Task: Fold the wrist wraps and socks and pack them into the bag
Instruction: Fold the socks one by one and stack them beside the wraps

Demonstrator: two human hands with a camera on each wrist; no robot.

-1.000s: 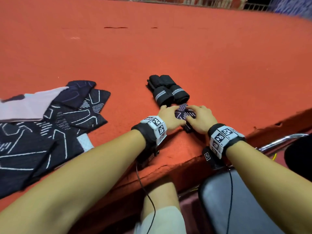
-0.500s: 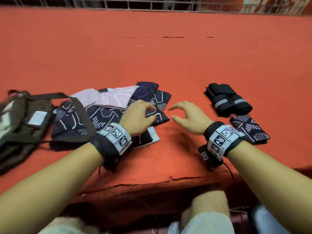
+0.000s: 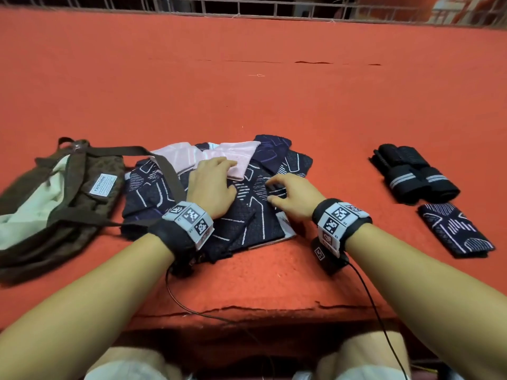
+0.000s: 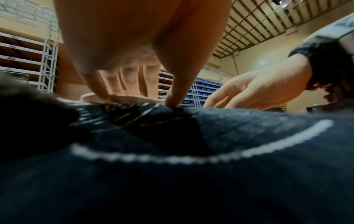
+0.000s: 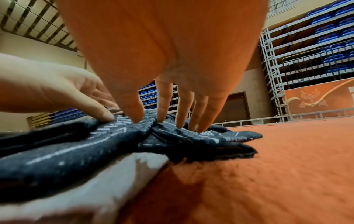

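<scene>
A pile of navy socks (image 3: 247, 226) with white line patterns lies in front of me, with pink socks (image 3: 233, 157) at its far side. My left hand (image 3: 211, 185) rests on the pile, its straight fingertips (image 4: 104, 94) pressing the fabric by the pink edge. Just to the right, my right hand (image 3: 285, 193) has its spread fingertips (image 5: 137, 116) down on a navy sock (image 5: 172, 136). Neither hand grips anything. Two rolled black wrist wraps (image 3: 417, 174) and one folded navy sock (image 3: 455, 231) lie at the right. A brown bag (image 3: 68, 201) lies open at the left.
Everything sits on a red carpeted platform (image 3: 274, 105) whose front edge (image 3: 247, 311) runs just before my knees. The bag's strap (image 3: 164, 171) crosses the left side of the sock pile. A metal railing (image 3: 247, 9) bounds the far side.
Both hands let go of the folded navy sock beside the wraps and moved left onto the sock pile. The view swung left and the bag came into sight.
</scene>
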